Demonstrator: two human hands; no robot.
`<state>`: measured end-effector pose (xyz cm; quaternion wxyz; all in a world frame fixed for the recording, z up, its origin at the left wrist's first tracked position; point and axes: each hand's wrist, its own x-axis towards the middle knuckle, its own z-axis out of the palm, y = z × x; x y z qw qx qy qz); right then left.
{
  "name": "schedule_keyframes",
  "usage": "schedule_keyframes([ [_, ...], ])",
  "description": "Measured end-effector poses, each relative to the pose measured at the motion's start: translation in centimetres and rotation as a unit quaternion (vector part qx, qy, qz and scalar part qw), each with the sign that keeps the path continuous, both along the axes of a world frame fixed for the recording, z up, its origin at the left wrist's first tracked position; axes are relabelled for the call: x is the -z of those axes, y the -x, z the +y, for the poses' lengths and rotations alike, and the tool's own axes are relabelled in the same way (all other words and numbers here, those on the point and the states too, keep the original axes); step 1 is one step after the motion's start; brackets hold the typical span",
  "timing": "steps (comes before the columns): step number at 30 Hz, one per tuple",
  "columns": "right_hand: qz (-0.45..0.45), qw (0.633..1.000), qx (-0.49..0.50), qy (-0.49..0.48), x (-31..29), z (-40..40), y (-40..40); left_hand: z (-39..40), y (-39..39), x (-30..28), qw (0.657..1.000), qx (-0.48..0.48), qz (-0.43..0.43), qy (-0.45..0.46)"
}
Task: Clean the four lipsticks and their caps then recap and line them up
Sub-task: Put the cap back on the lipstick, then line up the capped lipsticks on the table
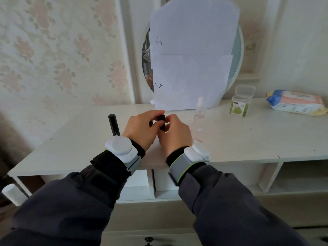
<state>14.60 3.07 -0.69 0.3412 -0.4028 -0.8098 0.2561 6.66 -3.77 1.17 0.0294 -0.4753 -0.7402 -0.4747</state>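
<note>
Both hands raised over the white dresser top (230, 139), left hand (140, 128) and right hand (174, 134) pinching one black lipstick (161, 121) between them, another black lipstick (113, 124) standing upright just left, clear spray bottle (199, 110) to the right

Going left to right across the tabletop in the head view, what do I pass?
Black lipstick standing upright → left hand → right hand → clear spray bottle → small plastic box with green label → wipes pack.
</note>
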Motion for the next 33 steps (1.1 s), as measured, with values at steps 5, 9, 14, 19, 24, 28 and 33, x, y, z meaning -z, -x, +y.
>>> schedule_keyframes([
  [5,-0.036,0.999,0.000,-0.023,-0.5,-0.3,-0.5,-0.2,0.1,0.3,1.000,0.008,0.006,0.014],
  [9,-0.039,0.999,-0.004,-0.019,-0.7,-0.4,-0.7,-0.3,-0.1,0.5,1.000,0.004,0.009,0.022],
  [14,-0.044,0.999,0.004,-0.024,-0.7,-0.4,-0.5,-0.8,-0.6,0.3,1.000,0.006,-0.001,0.006],
  [19,-0.036,0.999,0.000,-0.012,-0.3,-0.2,-0.3,-2.2,-0.3,0.3,0.991,-0.062,0.053,-0.108],
  [24,-0.022,1.000,-0.001,0.006,0.0,0.0,0.0,-4.1,1.7,0.1,0.979,-0.140,0.031,-0.145],
  [28,-0.007,1.000,0.007,0.011,0.0,0.0,0.2,-3.8,2.6,0.8,0.985,-0.153,0.069,-0.026],
  [33,0.005,1.000,-0.005,0.020,0.1,0.1,0.2,-2.5,2.8,1.8,0.978,-0.152,0.106,0.098],
])
